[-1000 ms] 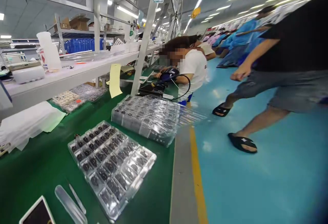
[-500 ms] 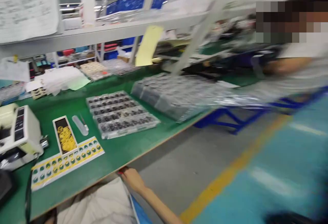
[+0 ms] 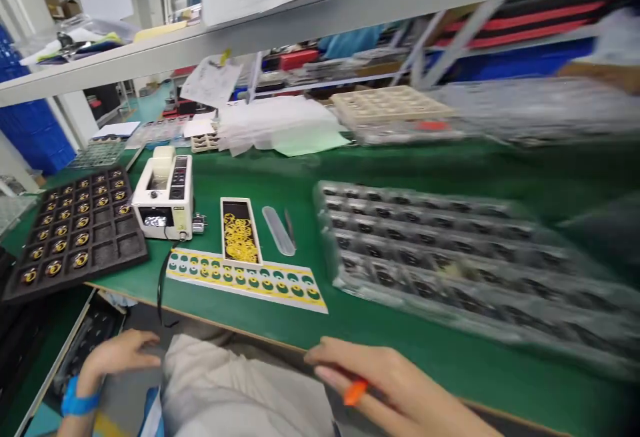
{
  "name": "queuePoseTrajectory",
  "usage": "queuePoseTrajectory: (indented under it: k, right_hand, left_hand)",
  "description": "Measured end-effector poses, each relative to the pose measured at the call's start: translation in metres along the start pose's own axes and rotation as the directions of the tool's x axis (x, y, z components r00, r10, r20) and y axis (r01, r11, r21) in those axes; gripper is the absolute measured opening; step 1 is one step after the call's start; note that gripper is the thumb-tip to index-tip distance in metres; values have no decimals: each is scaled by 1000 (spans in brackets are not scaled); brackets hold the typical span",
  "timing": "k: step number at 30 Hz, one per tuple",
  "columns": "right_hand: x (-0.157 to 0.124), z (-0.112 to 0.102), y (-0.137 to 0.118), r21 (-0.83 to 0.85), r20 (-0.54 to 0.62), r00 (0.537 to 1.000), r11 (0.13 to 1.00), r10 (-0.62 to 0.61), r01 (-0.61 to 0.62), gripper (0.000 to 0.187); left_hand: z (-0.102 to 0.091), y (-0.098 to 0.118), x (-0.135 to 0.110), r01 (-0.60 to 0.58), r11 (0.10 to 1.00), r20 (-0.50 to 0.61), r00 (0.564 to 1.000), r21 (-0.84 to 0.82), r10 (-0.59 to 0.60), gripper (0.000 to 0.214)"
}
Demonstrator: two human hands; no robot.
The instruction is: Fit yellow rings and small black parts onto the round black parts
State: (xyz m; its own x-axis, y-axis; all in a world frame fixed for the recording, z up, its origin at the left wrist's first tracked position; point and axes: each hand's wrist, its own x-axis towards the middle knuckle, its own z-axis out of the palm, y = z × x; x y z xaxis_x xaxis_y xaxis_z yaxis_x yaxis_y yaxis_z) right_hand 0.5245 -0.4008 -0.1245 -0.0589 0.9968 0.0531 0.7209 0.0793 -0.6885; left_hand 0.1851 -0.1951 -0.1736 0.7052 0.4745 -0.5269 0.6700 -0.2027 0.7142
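Observation:
My right hand [image 3: 380, 383] rests at the front edge of the green bench [image 3: 400, 330], fingers stretched out, an orange cot on one fingertip, nothing in it. My left hand [image 3: 120, 353] hovers below the bench edge over my lap, fingers loosely spread, a blue band on the wrist. In front lie a yellow strip of round stickers [image 3: 245, 277], a narrow white box of yellow rings [image 3: 240, 231], tweezers with a clear cap [image 3: 281, 230], and a clear tray of small dark parts [image 3: 450, 257].
A white tape dispenser [image 3: 165, 197] stands left of the ring box. A black tray of gold-ringed parts [image 3: 75, 223] sits at the far left. Paper sheets [image 3: 280, 123] and a beige tray [image 3: 390, 107] lie at the back under a grey shelf [image 3: 300, 20].
The view has swung left from the aisle and co-workers to my own bench. Both my hands have come into view at the bench's front edge.

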Motion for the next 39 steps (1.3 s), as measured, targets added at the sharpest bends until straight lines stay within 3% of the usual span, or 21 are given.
queuePoseTrajectory:
  k: [2,3,4,6,9,11,13,18,21,23,26,28,30,32,33,34,35,36,37,38,39]
  right_hand:
    - [11,-14,7,-17,-75,997,999,-36,35,33]
    - [16,-19,10,-35,-109,993,998,-52,48,33]
    - [21,-22,13,-56,-137,988,997,-67,59,34]
    - [29,-25,15,-90,-172,980,992,-97,82,33]
    - [37,-26,16,-121,-208,965,983,-159,136,32]
    - [38,-27,16,-128,-236,953,978,-189,163,33]
    - [39,-30,18,-110,-270,947,983,-172,147,33]
    - [39,-39,22,-15,-379,922,997,-75,74,36]
    - [42,-42,24,26,-411,911,999,-16,29,39]
    - [45,-44,24,48,-429,903,999,12,10,42]
    - [49,-48,25,71,-462,886,997,42,-10,46]
    - [52,-53,28,112,-481,873,993,83,-33,48]
    - [56,-59,32,188,-504,854,981,129,-37,51]
    - [61,-66,36,256,-520,840,967,153,-17,54]
    - [64,-69,39,279,-528,835,960,155,-2,56]
    - [67,-72,40,299,-537,829,954,156,14,57]
    - [71,-74,41,321,-551,821,946,153,39,58]
    - [74,-76,42,348,-572,807,934,147,77,58]
    - [78,-77,42,377,-601,787,917,137,129,57]
    - [82,-77,41,398,-634,764,897,119,191,56]
    - [86,-77,40,410,-662,744,875,92,256,53]
  left_hand:
    - [-28,23,-27,-100,992,33,994,-76,103,57]
    - [-45,36,-31,-198,976,-74,979,-94,191,54]
    - [-64,48,-28,-232,973,-283,933,-8,220,50]
    - [-104,66,-3,-69,983,-607,779,167,158,42]
    - [-156,74,59,125,973,-789,609,193,79,34]
    - [-177,69,94,230,952,-829,557,203,42,28]
    - [-188,62,113,298,930,-839,543,213,18,26]
    - [-206,52,117,349,919,-817,575,185,-54,22]
    - [-217,55,119,302,946,-804,589,118,-88,23]
    - [-220,58,120,226,973,-817,570,56,-86,24]
    - [-217,67,110,34,999,-875,482,-40,-51,25]
    - [-204,78,93,-137,988,-928,372,-70,-14,23]
    - [-179,96,69,-320,946,-968,249,-49,34,20]
    - [-142,121,47,-487,873,-978,182,0,102,19]
    - [-121,135,40,-633,774,-971,200,-29,127,21]
    - [-100,150,37,-711,695,-945,291,-110,148,24]
    - [-80,164,39,-723,653,-881,438,-227,178,26]
    - [-63,178,46,-677,636,-760,614,-370,211,28]
    - [-48,190,57,-600,629,-620,751,-494,229,31]
    - [-37,201,71,-511,627,-477,845,-588,241,33]
    - [-29,209,87,-436,621,-372,897,-652,240,35]
